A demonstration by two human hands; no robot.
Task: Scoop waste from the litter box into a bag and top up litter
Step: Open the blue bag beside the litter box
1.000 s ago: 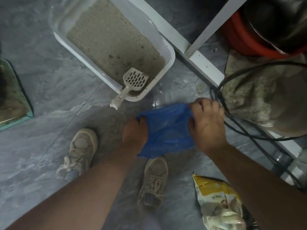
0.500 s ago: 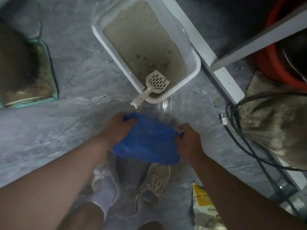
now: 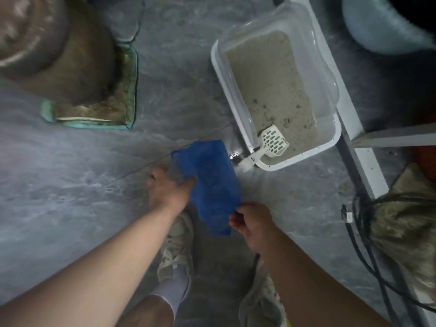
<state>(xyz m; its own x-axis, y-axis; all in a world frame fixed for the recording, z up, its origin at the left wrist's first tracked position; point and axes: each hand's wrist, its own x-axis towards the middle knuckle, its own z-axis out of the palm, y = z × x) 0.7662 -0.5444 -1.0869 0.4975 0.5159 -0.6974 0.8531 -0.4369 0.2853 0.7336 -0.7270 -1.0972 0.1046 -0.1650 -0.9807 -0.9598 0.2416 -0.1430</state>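
bag: blue plastic bag (image 3: 211, 182), thin and kinda see-through, stretched between my two hands just above the floor. It runs from upper left down to lower right, and its top corner is close to the scoop handle but not touching, as far as I can tell.

left hand: my left hand (image 3: 168, 188) is clamped on the bag's left edge around the middle, fingers curled into the plastic.

right hand: my right hand (image 3: 253, 224) is pinching the bag's lower right corner with the fingertips.

litter box: white box (image 3: 336, 135) with a clear upper rim, sitting on the floor up and right of the bag, right alongside a white frame rail (image 3: 368, 166). It's filled with grey-beige litter (image 3: 271, 79), with a few darker clumps toward the near end.

scoop: white slotted scoop (image 3: 273, 140) lying in the near corner of the box. The head is on the litter, and the handle sticks out over the rim toward the bag.

floor: grey marbled tile (image 3: 82, 173), a bit blurry here.

feet: my pale sneakers, the left one (image 3: 177, 246) under my left wrist and the right one (image 3: 262, 300) under my right forearm.

other stuff: black cables (image 3: 368, 251) looped on the right by a dirty sack (image 3: 405, 223). At upper left, a big brown pot (image 3: 54, 48) in a greenish tray (image 3: 132, 90).
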